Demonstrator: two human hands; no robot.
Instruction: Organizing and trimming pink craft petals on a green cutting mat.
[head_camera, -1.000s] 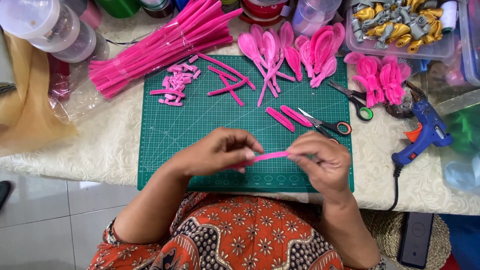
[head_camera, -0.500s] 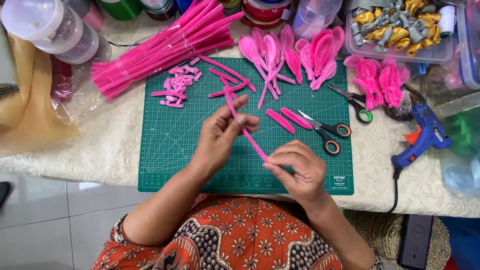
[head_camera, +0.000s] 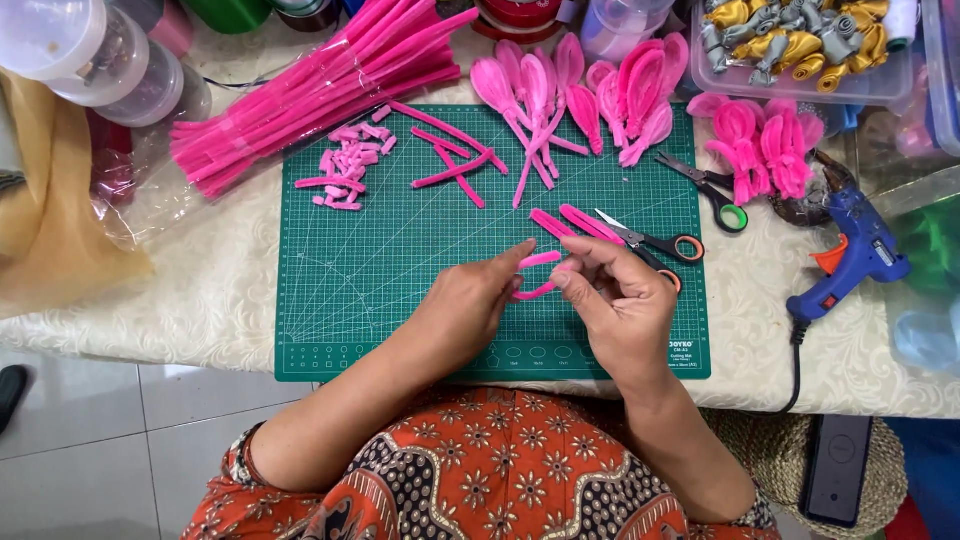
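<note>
We see the left hand (head_camera: 470, 305) and right hand (head_camera: 622, 300) pinching 1 bent pink pipe cleaner (head_camera: 538, 275) above the green cutting mat (head_camera: 400, 260). A clear tub (head_camera: 800, 85) holds gold and silver ribbon buds (head_camera: 800, 35).

Pipe cleaner (head_camera: 540, 262) ends hidden behind hands; glue gun (head_camera: 850, 245) cord cut off.

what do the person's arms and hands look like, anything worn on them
Both arms are bare from hand to past the elbow. The left hand and right hand show no gloves, and no rings or watch that I can make out. The garment is orange with a dark floral pattern.
</note>
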